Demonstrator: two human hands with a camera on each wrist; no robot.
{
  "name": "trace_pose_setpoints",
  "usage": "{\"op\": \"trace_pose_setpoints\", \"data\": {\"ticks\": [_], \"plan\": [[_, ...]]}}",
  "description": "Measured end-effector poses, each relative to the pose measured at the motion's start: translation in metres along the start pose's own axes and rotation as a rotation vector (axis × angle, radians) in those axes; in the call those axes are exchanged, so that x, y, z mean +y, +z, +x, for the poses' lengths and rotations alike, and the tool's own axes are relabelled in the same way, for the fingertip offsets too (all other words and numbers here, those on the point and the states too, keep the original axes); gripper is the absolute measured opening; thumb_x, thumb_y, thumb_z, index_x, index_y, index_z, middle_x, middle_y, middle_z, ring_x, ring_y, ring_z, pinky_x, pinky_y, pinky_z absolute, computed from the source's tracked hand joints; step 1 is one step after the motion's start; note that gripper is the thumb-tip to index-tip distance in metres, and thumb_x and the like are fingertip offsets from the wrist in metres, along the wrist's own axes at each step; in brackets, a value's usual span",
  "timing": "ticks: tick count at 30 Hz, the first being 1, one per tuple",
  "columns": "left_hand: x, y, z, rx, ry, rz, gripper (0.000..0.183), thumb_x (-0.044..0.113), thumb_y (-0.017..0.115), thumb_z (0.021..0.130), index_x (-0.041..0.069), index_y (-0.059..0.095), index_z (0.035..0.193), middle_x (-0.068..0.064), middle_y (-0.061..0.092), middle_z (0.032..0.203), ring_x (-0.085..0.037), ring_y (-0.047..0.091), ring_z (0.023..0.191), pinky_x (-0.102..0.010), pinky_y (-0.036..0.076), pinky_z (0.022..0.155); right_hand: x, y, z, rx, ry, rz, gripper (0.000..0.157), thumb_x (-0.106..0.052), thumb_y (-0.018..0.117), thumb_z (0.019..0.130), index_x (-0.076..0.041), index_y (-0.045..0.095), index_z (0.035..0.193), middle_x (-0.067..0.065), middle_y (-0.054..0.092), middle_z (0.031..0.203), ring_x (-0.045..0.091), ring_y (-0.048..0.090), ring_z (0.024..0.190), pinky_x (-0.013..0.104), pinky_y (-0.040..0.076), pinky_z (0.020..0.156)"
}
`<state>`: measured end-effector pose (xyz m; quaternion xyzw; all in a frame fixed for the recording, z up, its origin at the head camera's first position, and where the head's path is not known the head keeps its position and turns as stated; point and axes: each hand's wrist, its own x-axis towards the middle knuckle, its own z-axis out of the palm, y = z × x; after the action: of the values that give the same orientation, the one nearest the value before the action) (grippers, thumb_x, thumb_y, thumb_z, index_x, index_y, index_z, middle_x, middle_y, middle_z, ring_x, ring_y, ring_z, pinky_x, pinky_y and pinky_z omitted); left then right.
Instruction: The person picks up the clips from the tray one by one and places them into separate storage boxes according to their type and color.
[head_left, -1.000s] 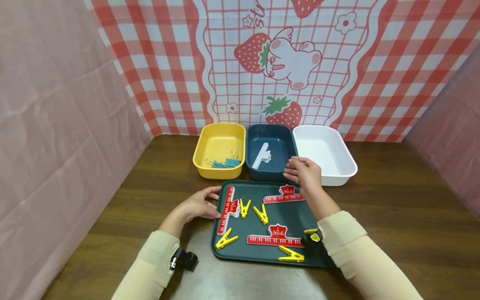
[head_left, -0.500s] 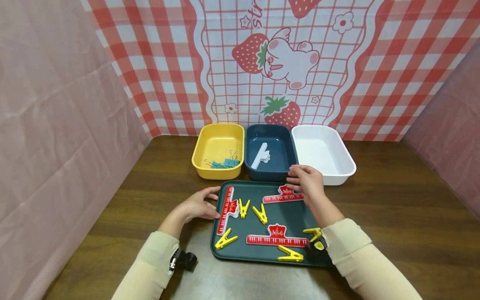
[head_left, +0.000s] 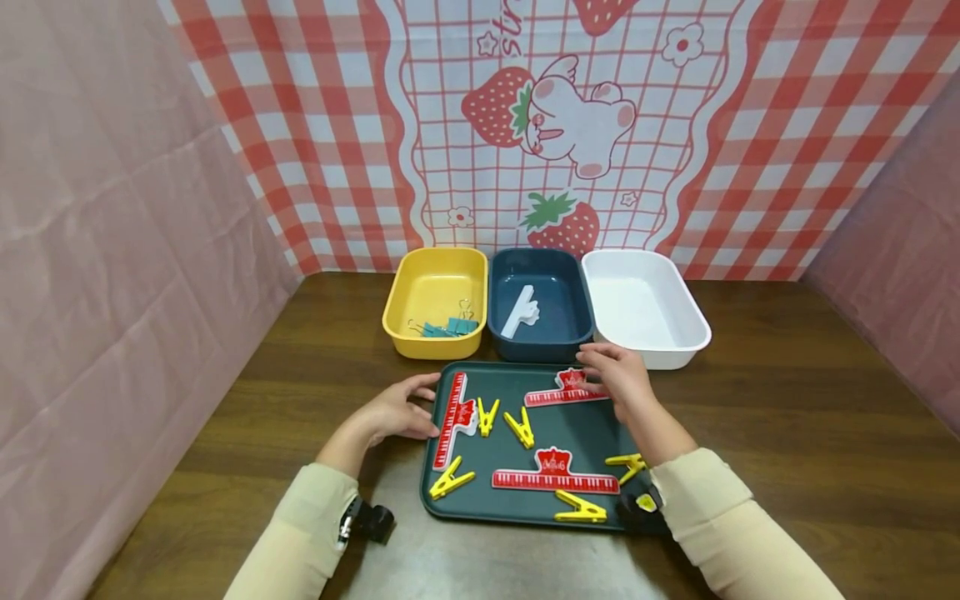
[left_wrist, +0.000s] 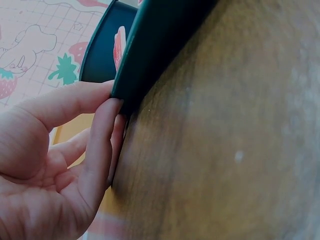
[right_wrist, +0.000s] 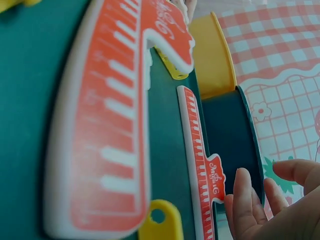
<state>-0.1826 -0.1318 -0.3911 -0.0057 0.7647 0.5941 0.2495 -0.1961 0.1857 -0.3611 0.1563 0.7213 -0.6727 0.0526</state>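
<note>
My left hand holds the left rim of the dark green tray, its thumb and fingertips meeting at the edge in the left wrist view. My right hand hovers at the tray's far right with thumb and fingers apart, close to the handle of a red piano-key clip and partly hiding it in the head view. A second red piano-key clip lies along the left side, a third red piano-key clip near the front. Several yellow clothespins lie scattered between them.
Behind the tray stand three bins side by side: a yellow bin with teal binder clips, a dark blue bin with a white clip, and a white bin. A checked cloth hangs behind.
My right hand has come down and toward me, from the dark blue bin's front edge to the far red piano-key clip. The left hand stays at the tray's rim.
</note>
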Motion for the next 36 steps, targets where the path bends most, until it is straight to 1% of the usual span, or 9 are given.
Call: {"op": "trace_pose_setpoints", "data": {"ticks": [5,9,12,16,20,24,29,33,36], "plan": [[0.0,-0.001,0.0,0.001,0.001,0.007,0.085,-0.016,0.07,0.071,0.011,0.034,0.144,-0.018,0.04,0.129,-0.024,0.059,0.093,-0.035,0.056,0.074,0.005,-0.002,0.001,-0.001,0.008,-0.088,0.039,-0.013,0.054,0.093,0.0,0.051,0.129,0.017,0.047,0.128,0.028,0.05,0.107,0.024,0.054,0.073],[0.0,-0.001,0.0,0.004,0.008,0.002,0.086,-0.016,0.069,0.071,0.011,0.034,0.144,-0.018,0.041,0.128,-0.024,0.059,0.092,-0.035,0.056,0.073,0.008,-0.005,0.004,-0.03,0.033,-0.185,0.041,-0.015,0.054,0.093,-0.003,0.05,0.132,0.018,0.044,0.134,0.027,0.05,0.107,0.02,0.053,0.072],[-0.001,-0.001,0.0,0.004,0.013,-0.001,0.086,-0.017,0.069,0.071,0.011,0.034,0.144,-0.018,0.04,0.128,-0.024,0.059,0.091,-0.035,0.056,0.073,0.011,-0.006,0.008,-0.073,0.031,-0.253,0.043,-0.014,0.057,0.092,-0.003,0.049,0.133,0.019,0.044,0.135,0.025,0.05,0.104,0.023,0.053,0.077],[-0.001,-0.001,0.0,0.001,0.01,0.002,0.085,-0.016,0.069,0.071,0.011,0.034,0.144,-0.018,0.04,0.129,-0.023,0.059,0.091,-0.035,0.056,0.073,0.015,-0.007,0.012,-0.109,-0.009,-0.35,0.042,-0.008,0.06,0.089,0.0,0.052,0.129,0.021,0.048,0.13,0.027,0.053,0.101,0.03,0.052,0.083],[-0.001,-0.001,0.0,0.007,0.003,0.002,0.085,-0.016,0.07,0.071,0.011,0.035,0.143,-0.018,0.041,0.128,-0.024,0.059,0.092,-0.035,0.056,0.073,0.016,-0.008,0.016,-0.113,-0.041,-0.443,0.039,-0.004,0.063,0.086,0.001,0.056,0.125,0.021,0.054,0.119,0.028,0.053,0.095,0.032,0.053,0.081],[-0.001,-0.001,0.0,0.011,-0.001,0.005,0.085,-0.016,0.07,0.071,0.011,0.035,0.143,-0.017,0.041,0.128,-0.024,0.059,0.092,-0.035,0.056,0.073,0.015,-0.008,0.018,-0.099,-0.051,-0.474,0.039,-0.004,0.066,0.084,0.002,0.058,0.122,0.019,0.057,0.106,0.027,0.054,0.087,0.027,0.053,0.073],[0.0,0.0,0.0,0.008,-0.006,0.009,0.085,-0.016,0.07,0.071,0.011,0.034,0.143,-0.018,0.041,0.128,-0.024,0.059,0.092,-0.035,0.056,0.073,0.014,-0.01,0.015,-0.064,-0.05,-0.477,0.035,-0.015,0.07,0.084,0.001,0.063,0.114,0.019,0.058,0.11,0.024,0.054,0.084,0.023,0.053,0.066],[0.0,0.0,0.0,0.0,-0.001,0.006,0.085,-0.016,0.069,0.071,0.011,0.034,0.143,-0.018,0.041,0.129,-0.024,0.06,0.092,-0.035,0.056,0.074,0.012,-0.012,0.012,-0.03,-0.11,-0.509,0.029,-0.019,0.072,0.082,0.003,0.067,0.101,0.019,0.06,0.106,0.024,0.052,0.081,0.023,0.051,0.06],[0.0,0.0,0.0,0.001,0.003,0.007,0.085,-0.016,0.069,0.071,0.011,0.034,0.143,-0.018,0.041,0.129,-0.024,0.06,0.093,-0.035,0.056,0.074,0.011,-0.012,0.011,-0.025,-0.139,-0.52,0.025,-0.018,0.07,0.083,0.003,0.067,0.097,0.019,0.06,0.104,0.022,0.052,0.077,0.023,0.051,0.056]]}}
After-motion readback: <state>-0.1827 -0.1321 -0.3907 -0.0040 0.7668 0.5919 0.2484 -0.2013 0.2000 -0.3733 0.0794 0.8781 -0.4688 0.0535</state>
